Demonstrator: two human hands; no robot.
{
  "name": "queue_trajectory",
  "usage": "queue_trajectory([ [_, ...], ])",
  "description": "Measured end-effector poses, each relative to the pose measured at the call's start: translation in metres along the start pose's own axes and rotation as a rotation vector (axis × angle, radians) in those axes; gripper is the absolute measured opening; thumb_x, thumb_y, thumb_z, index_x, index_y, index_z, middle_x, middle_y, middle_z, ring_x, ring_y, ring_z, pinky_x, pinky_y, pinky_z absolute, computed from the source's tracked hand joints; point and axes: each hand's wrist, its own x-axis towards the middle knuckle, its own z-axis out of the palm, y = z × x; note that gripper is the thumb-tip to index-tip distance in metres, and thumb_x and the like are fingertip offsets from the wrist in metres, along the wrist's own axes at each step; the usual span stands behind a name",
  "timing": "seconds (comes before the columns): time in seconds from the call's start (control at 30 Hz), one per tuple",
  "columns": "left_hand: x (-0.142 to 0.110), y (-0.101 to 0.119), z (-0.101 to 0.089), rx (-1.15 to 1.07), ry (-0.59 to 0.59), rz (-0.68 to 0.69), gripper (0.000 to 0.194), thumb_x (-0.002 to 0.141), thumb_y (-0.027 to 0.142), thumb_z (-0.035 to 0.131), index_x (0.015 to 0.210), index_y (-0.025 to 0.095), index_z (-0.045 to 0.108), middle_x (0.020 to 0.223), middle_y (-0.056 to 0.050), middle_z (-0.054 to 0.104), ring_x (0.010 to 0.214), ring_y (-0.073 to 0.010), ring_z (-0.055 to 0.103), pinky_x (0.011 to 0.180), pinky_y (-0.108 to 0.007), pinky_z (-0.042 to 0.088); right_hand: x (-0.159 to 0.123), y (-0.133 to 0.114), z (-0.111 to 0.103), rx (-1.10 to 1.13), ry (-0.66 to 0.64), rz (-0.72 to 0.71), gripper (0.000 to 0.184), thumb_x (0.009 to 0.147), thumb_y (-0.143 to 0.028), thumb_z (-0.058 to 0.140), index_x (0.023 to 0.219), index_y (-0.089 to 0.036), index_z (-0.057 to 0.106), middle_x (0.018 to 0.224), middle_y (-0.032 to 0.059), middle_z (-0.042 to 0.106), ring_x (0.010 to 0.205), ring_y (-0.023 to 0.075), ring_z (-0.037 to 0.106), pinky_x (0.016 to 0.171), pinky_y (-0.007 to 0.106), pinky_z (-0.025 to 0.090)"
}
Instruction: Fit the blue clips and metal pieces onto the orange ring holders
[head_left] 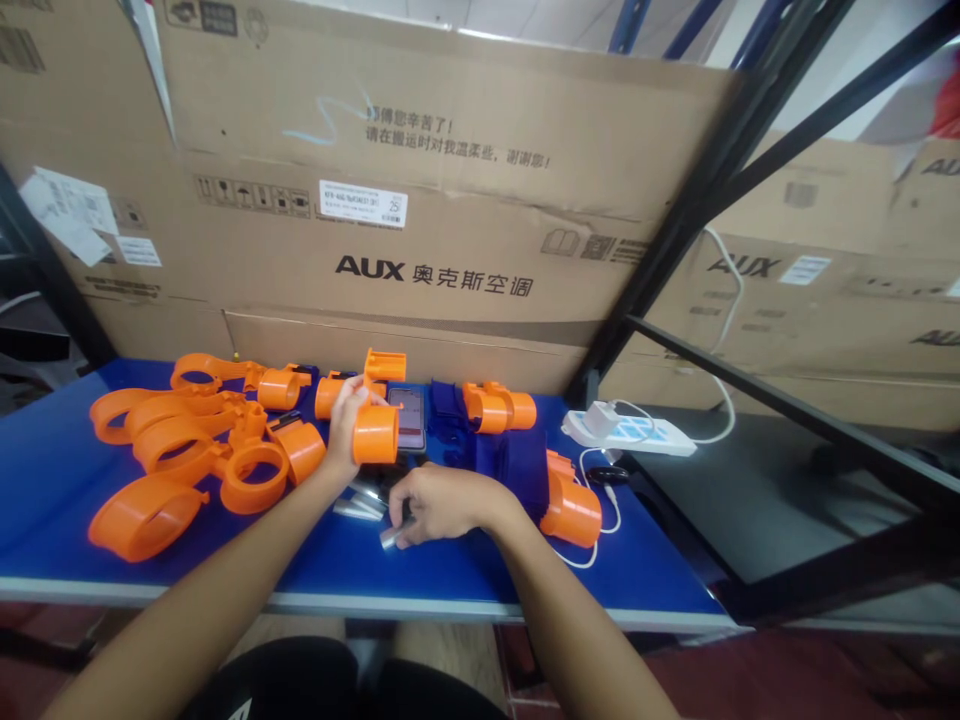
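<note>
My left hand (346,425) is closed around an orange plastic part (376,434), a wide ring with a smaller bracket at its top, raised above the table. Lower and to the right, my right hand (433,505) pinches a small flat silvery piece (396,534) between thumb and fingers, close to the tabletop. More silvery strips (361,505) lie between the two hands. Just behind them rests a phone-like device (407,417) with a lit screen. Dark blue fabric straps (523,467) lie to the right of my right hand, next to an orange ring part (574,511).
Several orange ring parts (174,445) spread over the left of the blue table (45,455). More orange rings (500,408) sit at the back. A white power strip (628,433) with cables stands at the right. A large cardboard panel (435,200) rises behind, beside a black frame post (675,200).
</note>
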Motion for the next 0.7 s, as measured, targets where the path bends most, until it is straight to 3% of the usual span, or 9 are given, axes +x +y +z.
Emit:
queue_trajectory([
  [0.23,-0.002,0.003,0.003,0.008,-0.001,0.012,0.039,0.080,0.046,0.071,0.105,0.020,0.056,0.073,0.000,0.066,0.062,-0.0165,0.063,0.065,-0.029,0.052,-0.006,-0.003,0.003,-0.033,0.082,-0.093,0.010,0.083,-0.023,0.074,0.091,-0.020,0.078,0.066,-0.0040,0.065,0.056,0.0093,0.051,0.057,0.021,0.033],
  [0.37,-0.004,0.003,0.001,0.020,-0.034,0.014,0.036,0.081,0.044,0.070,0.104,0.020,0.057,0.074,0.000,0.066,0.064,-0.0166,0.063,0.066,-0.029,0.052,-0.007,-0.005,0.000,0.006,0.139,-0.164,0.012,0.084,-0.015,0.067,0.089,-0.019,0.078,0.066,-0.0037,0.064,0.058,0.0093,0.051,0.059,0.021,0.035],
  [0.57,-0.001,0.000,-0.003,0.045,-0.017,0.029,0.032,0.081,0.045,0.069,0.098,0.020,0.059,0.075,-0.001,0.066,0.064,-0.0171,0.063,0.066,-0.030,0.053,-0.013,0.007,-0.027,0.125,0.298,-0.197,0.008,0.088,-0.019,0.062,0.088,-0.018,0.070,0.063,-0.0064,0.052,0.055,0.0088,0.042,0.055,0.021,0.033],
  [0.7,0.003,-0.001,-0.004,0.045,0.014,0.031,0.032,0.082,0.047,0.068,0.097,0.021,0.060,0.074,-0.001,0.066,0.062,-0.0159,0.062,0.064,-0.028,0.052,-0.015,0.021,-0.048,0.163,0.503,-0.189,0.006,0.090,-0.021,0.058,0.089,-0.018,0.063,0.082,-0.0010,0.061,0.070,0.0117,0.052,0.064,0.022,0.041],
])
